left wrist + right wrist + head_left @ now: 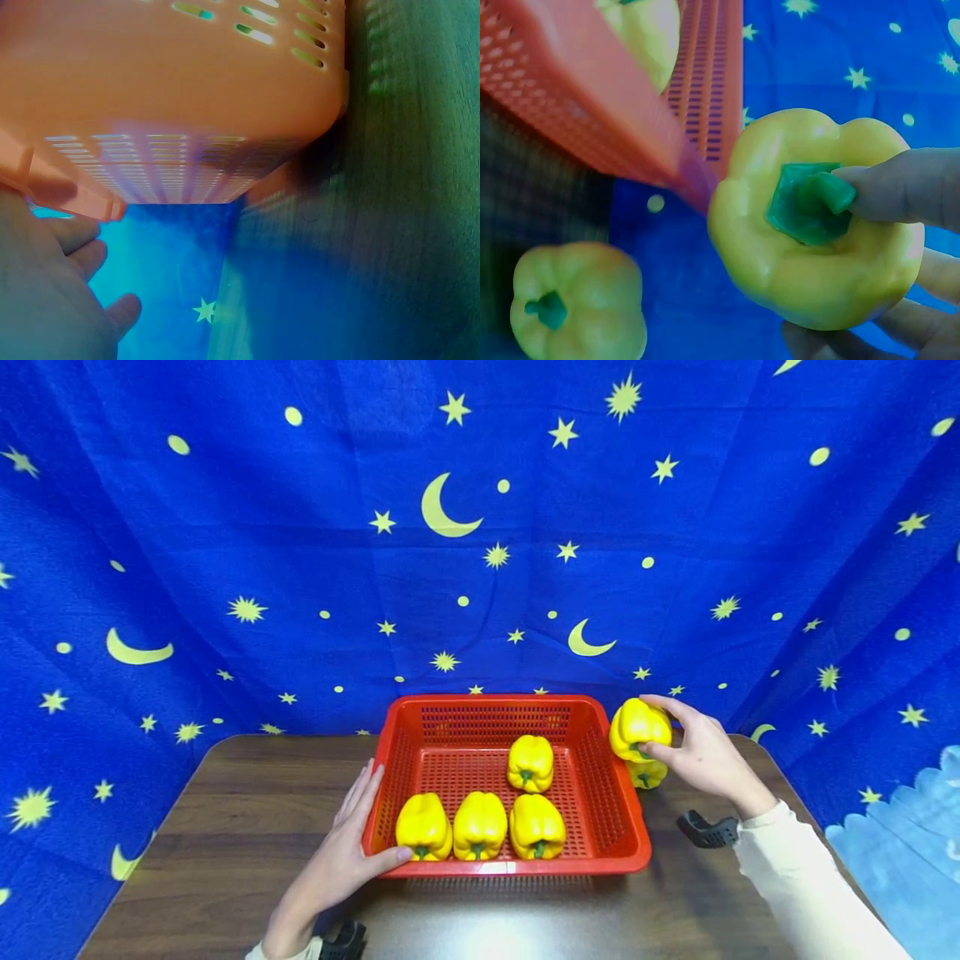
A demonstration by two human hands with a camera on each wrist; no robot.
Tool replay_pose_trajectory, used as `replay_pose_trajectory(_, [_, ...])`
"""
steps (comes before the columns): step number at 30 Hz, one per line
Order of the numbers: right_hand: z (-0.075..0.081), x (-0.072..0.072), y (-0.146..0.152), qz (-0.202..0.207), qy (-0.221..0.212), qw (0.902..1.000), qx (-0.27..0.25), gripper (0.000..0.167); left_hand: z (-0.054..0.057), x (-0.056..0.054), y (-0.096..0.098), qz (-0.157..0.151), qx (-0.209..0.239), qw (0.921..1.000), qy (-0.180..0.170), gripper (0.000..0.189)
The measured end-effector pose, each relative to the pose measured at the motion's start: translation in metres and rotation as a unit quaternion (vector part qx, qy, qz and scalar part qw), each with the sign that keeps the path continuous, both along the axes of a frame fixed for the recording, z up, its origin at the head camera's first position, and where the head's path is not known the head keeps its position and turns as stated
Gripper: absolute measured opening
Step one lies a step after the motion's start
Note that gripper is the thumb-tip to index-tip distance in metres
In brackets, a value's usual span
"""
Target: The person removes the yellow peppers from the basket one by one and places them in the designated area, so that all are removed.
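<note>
A yellow bell pepper (638,727) with a green stem is in my right hand (705,753), raised beside the right rim of the red plastic basket (517,867). The right wrist view shows my thumb (900,187) at the stem of this bell pepper (750,247), fingers around its far side. Another bell pepper (648,774) stands on the table below it, partly covered. Inside the basket, three bell peppers (480,827) line the front, with one more (531,763) behind. My left hand (337,852) rests on the basket's front left corner, fingers straight along the left rim, thumb at the front rim.
The basket stands on a brown wooden table (247,827). Behind and beside it hangs a blue cloth (360,568) with yellow moons and stars. Black straps (708,831) sit at both wrists. A light-blue scalloped cloth (900,835) hangs at the right.
</note>
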State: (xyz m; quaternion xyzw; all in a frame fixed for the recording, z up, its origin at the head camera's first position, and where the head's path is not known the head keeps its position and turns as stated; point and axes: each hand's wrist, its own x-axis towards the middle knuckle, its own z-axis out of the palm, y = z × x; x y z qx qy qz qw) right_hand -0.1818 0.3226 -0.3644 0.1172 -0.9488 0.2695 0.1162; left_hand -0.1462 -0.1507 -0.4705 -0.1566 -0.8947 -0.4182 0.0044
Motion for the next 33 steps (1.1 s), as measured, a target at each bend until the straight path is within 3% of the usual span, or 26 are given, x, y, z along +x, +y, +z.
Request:
replay_pose_trajectory(7, [-0.006,0.001,0.014,0.002,-0.013,0.9999,0.002,0.062,0.001,0.0,0.0,0.005,0.001,0.9999,-0.014,0.109])
replay_pose_trajectory(15, [-0.013,0.0,0.033,0.017,0.008,0.9998,0.007,0.061,0.0,0.0,-0.001,-0.006,0.004,0.9999,0.008,0.11])
replay_pose_trajectory(20, [-0.017,0.0,0.045,0.024,0.017,0.9995,0.011,0.062,0.0,-0.001,-0.001,-0.006,0.008,0.9999,0.002,0.109])
replay_pose_trajectory(33, [-0.027,-0.002,0.067,0.035,-0.005,0.9993,0.007,0.062,0.002,0.0,-0.003,-0.011,0.007,0.9999,0.011,0.109])
